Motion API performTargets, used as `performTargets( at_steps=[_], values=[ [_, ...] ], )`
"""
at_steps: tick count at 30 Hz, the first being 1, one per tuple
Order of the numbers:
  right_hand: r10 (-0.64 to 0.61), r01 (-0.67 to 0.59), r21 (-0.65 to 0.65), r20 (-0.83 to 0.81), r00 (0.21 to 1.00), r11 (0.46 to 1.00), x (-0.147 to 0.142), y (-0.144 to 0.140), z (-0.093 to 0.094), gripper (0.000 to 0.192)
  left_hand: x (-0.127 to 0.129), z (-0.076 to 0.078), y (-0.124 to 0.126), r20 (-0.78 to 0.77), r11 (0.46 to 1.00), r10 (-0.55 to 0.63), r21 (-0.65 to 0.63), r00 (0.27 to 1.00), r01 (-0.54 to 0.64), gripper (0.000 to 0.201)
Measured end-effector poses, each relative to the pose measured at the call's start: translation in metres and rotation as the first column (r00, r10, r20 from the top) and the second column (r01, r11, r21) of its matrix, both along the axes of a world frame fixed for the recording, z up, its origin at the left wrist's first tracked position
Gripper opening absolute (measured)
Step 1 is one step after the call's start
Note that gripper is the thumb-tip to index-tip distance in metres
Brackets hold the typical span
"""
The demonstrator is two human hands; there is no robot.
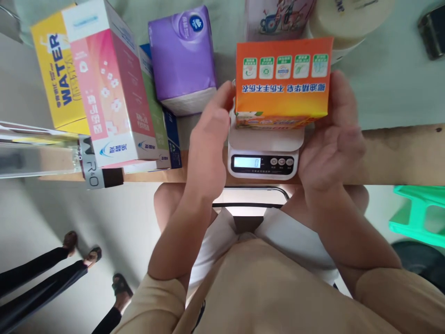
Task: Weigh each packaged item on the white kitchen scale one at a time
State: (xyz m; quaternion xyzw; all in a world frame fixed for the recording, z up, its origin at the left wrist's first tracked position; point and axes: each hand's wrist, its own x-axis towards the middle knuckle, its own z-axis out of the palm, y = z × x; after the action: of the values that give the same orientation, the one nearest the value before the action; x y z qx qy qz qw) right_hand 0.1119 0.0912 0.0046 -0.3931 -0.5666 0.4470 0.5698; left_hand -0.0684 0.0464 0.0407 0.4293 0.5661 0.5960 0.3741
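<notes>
An orange and yellow soap box [283, 99] with printed labels is over the pan of a small white kitchen scale [266, 139]. The scale's lit display [246, 162] appears to read 0. My left hand [210, 139] is at the box's left side, its fingertips by the edge. From the right, my right hand [333, 134] grips the box, with some fingers hidden behind it. Whether the box's underside touches the pan is hidden.
Left on the table stand pink toothpaste boxes [114, 93], a yellow box [57, 69], a purple tissue pack [184, 60] and a clear bottle [41, 155]. Behind the soap box is a cream-lidded tub [347, 23]. A green stool [417, 213] and another person's feet [92, 255] are below.
</notes>
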Motion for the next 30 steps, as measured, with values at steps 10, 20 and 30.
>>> performTargets(
  at_steps=[10,20,30],
  values=[
    [-0.269,0.266,0.042,0.087,0.959,0.963,0.020,0.002,-0.006,0.054,-0.015,-0.025,-0.019,-0.213,0.970,0.230,0.134,0.949,-0.205,0.030],
    [-0.234,0.233,0.026,0.049,0.971,0.972,0.016,0.003,-0.009,0.050,-0.013,-0.033,-0.015,-0.117,0.979,0.154,0.151,0.981,-0.136,0.055],
    [-0.215,0.208,0.072,0.105,0.971,0.975,0.025,0.012,-0.027,0.059,-0.013,-0.041,-0.008,-0.073,0.974,0.160,0.174,0.984,-0.146,0.044]
  ],
)
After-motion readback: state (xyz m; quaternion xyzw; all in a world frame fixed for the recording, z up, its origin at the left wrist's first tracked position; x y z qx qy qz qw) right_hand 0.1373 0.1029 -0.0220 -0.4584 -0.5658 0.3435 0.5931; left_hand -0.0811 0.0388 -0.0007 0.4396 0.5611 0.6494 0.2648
